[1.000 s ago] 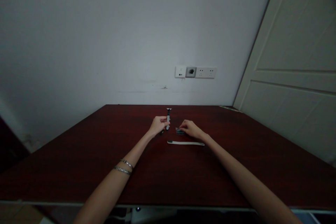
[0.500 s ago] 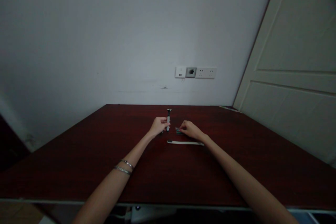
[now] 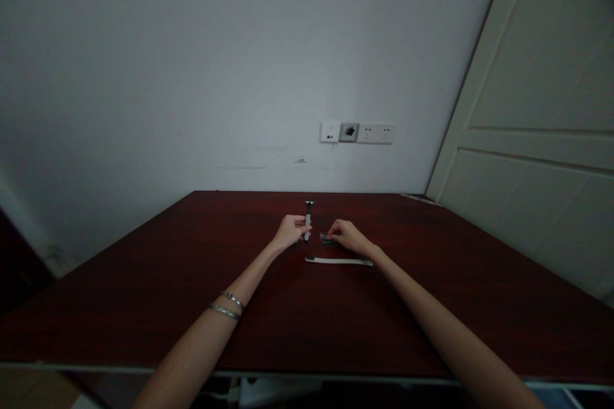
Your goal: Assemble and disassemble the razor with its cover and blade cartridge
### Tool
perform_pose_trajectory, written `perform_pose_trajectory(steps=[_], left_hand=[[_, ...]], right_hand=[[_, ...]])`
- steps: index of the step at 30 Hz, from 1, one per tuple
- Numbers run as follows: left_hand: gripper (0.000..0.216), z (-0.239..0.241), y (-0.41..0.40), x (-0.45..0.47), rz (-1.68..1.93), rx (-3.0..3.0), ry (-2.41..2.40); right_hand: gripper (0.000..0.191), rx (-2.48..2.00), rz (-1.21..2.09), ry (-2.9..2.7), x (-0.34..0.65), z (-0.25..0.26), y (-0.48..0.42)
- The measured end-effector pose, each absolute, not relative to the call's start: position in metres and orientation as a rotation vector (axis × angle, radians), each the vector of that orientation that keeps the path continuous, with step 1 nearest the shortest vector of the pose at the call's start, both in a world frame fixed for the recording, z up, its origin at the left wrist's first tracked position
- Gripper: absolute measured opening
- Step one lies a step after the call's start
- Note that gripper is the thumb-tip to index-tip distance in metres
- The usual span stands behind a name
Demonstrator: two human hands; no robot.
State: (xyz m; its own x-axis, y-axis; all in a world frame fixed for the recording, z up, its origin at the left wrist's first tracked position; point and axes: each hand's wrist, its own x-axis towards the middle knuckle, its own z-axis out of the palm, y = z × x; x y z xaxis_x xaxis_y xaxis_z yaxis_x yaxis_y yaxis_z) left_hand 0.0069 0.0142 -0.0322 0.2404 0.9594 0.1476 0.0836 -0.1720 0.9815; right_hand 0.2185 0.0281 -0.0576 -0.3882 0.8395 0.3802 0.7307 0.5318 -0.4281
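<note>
My left hand is closed round the white handle of a razor, whose dark head points away from me above the fingers. My right hand rests on the table with its fingers pinched on a small dark flat pack, too small to name. A white toothbrush lies flat just in front of both hands, its bristled end to the left. Two thin bracelets sit on my left forearm.
The dark red table runs to a white wall with a row of sockets. A pale door stands at the right. The table's near edge crosses the bottom of the view.
The razor in my left hand has sunk slightly toward the table. My right hand has stayed on the small dark pack. The toothbrush has not moved.
</note>
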Motion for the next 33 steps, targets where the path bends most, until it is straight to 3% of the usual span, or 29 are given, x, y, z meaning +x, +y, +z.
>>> perform_pose_trajectory(steps=[18, 33], left_hand=[[0.018, -0.033, 0.015, 0.006, 1.112, 1.526, 0.981], [0.019, -0.026, 0.009, 0.01, 1.124, 1.636, 0.822]], right_hand=[[0.021, -1.058, 0.6, -1.969, 0.206, -0.025, 0.011], [0.02, -1.065, 0.514, -2.024, 0.189, -0.016, -0.008]])
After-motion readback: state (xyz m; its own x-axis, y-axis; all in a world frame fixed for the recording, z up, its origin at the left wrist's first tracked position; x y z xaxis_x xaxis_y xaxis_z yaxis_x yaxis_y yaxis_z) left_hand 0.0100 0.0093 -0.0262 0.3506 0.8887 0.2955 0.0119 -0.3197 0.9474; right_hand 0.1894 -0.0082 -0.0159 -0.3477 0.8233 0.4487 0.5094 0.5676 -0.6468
